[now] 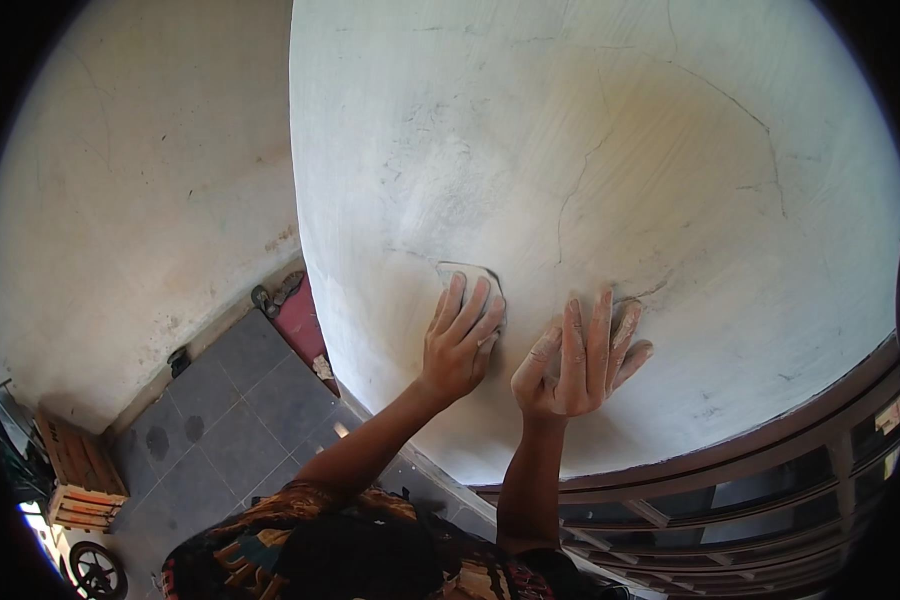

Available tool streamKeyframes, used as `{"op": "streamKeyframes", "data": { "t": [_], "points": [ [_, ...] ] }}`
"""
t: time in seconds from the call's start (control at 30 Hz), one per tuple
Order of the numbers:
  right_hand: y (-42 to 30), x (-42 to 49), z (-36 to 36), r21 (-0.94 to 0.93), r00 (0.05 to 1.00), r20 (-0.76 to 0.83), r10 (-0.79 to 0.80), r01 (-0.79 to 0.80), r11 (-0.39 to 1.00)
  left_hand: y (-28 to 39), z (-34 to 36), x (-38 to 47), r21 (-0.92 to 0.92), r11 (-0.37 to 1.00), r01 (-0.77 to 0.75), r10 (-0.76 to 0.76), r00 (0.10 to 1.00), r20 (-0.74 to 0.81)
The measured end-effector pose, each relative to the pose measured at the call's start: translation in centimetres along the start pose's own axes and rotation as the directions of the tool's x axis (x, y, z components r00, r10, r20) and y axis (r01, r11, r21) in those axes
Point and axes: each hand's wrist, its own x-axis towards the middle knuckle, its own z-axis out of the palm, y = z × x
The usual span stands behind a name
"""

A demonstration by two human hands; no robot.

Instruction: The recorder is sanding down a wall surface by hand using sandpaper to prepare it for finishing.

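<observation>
My left hand [461, 341] presses with dusty fingers on a thin pale sheet [474, 271], whose curved, dark-shadowed edge stands out against the white plastered wall [450, 180]. Its thumb is mostly hidden. To its right, my right hand [581, 364] is at the wall with fingers apart, coated in white dust, and nothing is visible in it. A short crack [649, 291] shows by its fingertips. Longer thin cracks [570, 195] run over the wall above, among grey smudges and a yellowish patch.
A window frame [667, 517] with panes borders the wall at lower right. At left are a second wall [157, 187], grey floor tiles [232, 405], a pair of sandals [274, 294] by a reddish-pink surface [301, 322], a wooden crate [86, 480] and a wheel [97, 570].
</observation>
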Motion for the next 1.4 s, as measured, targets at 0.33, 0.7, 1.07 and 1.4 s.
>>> {"op": "streamKeyframes", "data": {
  "t": [0.33, 0.7, 1.07, 1.4],
  "points": [
    [0.1, 0.1, -0.3, 0.050, 1.000, -0.021, -0.012, 0.013, 0.999, 1.1, -0.4, 3.6, 0.011, 1.000, -0.029, 0.030, 0.993, -0.112],
    [0.1, 0.5, -0.7, -0.024, 0.998, 0.058, -0.008, 0.010, 1.000, 2.4, -0.9, 8.4, -0.002, 0.998, -0.056, 0.055, 0.983, -0.178],
    [-1.5, 1.9, -0.6, -0.268, 0.981, 0.196, -0.007, 0.060, 0.962, 0.9, -2.0, 12.8, -0.007, 0.996, -0.087, 0.081, 0.957, -0.277],
    [-0.6, 6.4, -0.4, -0.332, 0.956, 0.269, -0.116, 0.205, 0.920, 1.6, -0.8, 10.8, -0.014, 1.000, 0.009, -0.013, 0.965, -0.263]
  ]
}}
